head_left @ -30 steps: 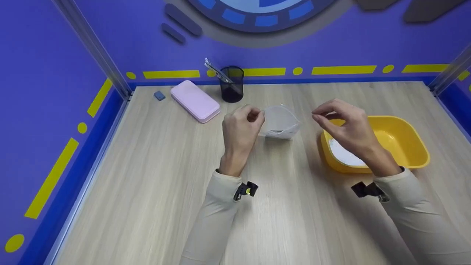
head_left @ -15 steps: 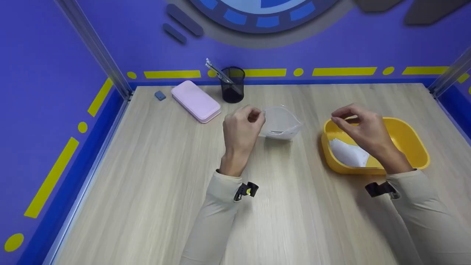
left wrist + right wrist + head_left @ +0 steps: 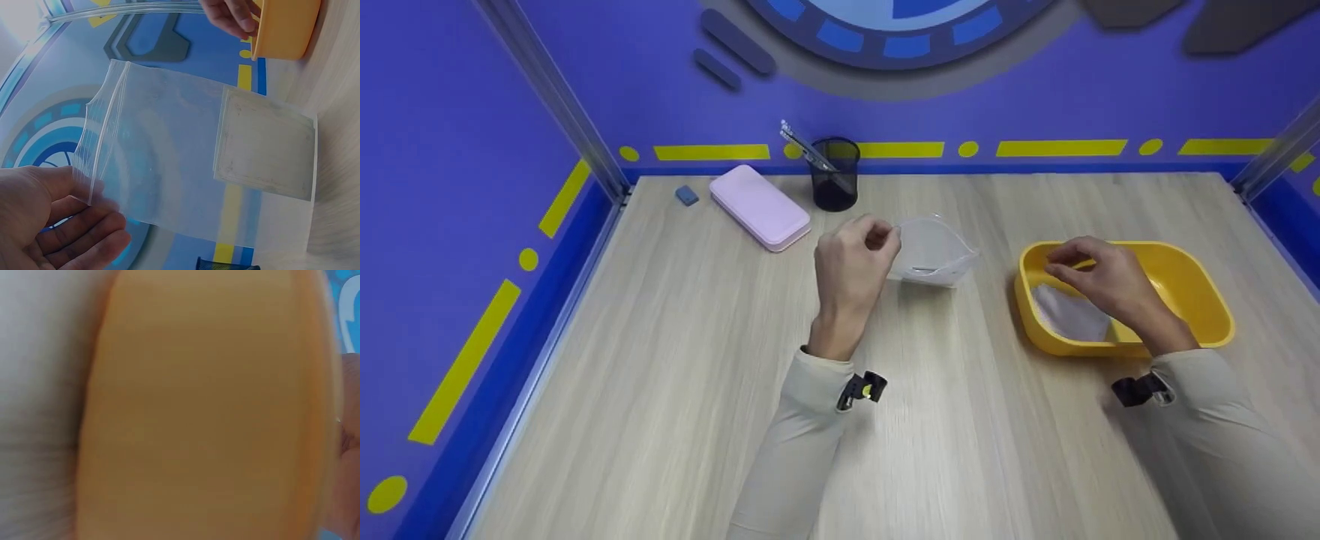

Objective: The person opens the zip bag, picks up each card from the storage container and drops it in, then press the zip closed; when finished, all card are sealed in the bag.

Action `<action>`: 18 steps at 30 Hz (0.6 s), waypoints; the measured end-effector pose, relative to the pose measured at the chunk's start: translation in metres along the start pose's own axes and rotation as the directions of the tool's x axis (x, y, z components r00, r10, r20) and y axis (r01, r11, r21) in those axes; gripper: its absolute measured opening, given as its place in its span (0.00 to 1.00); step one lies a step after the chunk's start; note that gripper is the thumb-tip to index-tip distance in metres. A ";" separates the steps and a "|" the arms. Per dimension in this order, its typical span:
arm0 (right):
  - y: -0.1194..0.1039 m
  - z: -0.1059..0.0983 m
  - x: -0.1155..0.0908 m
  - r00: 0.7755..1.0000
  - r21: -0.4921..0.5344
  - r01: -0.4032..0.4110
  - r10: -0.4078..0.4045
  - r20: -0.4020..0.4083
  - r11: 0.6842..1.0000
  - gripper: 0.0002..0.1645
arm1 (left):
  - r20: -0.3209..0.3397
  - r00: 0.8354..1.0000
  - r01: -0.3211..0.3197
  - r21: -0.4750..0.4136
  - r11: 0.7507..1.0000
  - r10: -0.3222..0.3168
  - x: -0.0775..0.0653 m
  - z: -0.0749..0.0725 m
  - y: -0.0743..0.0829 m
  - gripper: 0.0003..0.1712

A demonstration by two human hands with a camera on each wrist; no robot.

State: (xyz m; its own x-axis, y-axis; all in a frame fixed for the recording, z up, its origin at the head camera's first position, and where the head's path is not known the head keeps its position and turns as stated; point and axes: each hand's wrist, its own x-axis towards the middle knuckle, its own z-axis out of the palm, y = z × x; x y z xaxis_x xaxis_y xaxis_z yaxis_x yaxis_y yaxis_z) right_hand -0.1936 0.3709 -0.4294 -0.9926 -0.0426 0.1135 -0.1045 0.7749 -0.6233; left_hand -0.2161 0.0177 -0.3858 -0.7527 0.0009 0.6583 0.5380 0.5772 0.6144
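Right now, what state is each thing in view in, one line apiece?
Clear plastic zip bag, mouth open, flat pale item inside.
Yellow rounded plastic bin, upright, white sheet-like item inside.
Pink rectangular case, closed.
Black cylindrical mesh cup, upright, slim sticks leaning inside.
Small blue-grey block, lying flat.
Left hand, pinching the bag.
Right hand, over the bin, holding nothing visible.

The bag is standing on the surface. To its right, the tub is sitting with a sheet lying inside. Left of and behind the bag, the cup is holding pens; the case, then the block, are lying farther left.
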 end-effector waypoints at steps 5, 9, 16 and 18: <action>0.014 0.004 0.002 0.999 -0.023 -0.016 0.017 0.046 1.000 0.17 | -0.003 1.000 -0.006 0.002 1.000 0.006 0.000 0.000 0.000 0.05; 0.024 0.006 0.003 0.997 -0.029 -0.014 0.016 0.080 0.999 0.16 | -0.005 1.000 -0.013 0.000 1.000 0.013 0.000 0.000 -0.001 0.05; 0.031 0.008 0.004 0.988 -0.036 -0.043 0.047 0.147 0.998 0.17 | -0.005 1.000 -0.015 -0.009 1.000 0.015 0.000 -0.002 0.001 0.05; 0.031 0.008 0.005 0.985 -0.041 -0.048 0.055 0.164 0.998 0.17 | -0.005 1.000 -0.015 -0.010 1.000 0.015 0.000 -0.002 0.000 0.05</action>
State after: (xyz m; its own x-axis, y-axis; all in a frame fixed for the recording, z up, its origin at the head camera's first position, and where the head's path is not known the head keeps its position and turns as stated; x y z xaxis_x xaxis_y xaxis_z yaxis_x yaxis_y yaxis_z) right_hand -0.2018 0.3900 -0.4542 -0.9935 -0.1028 -0.0488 -0.0536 0.8013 -0.5958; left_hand -0.2151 0.0162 -0.3847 -0.7424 0.0054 0.6699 0.5532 0.5691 0.6084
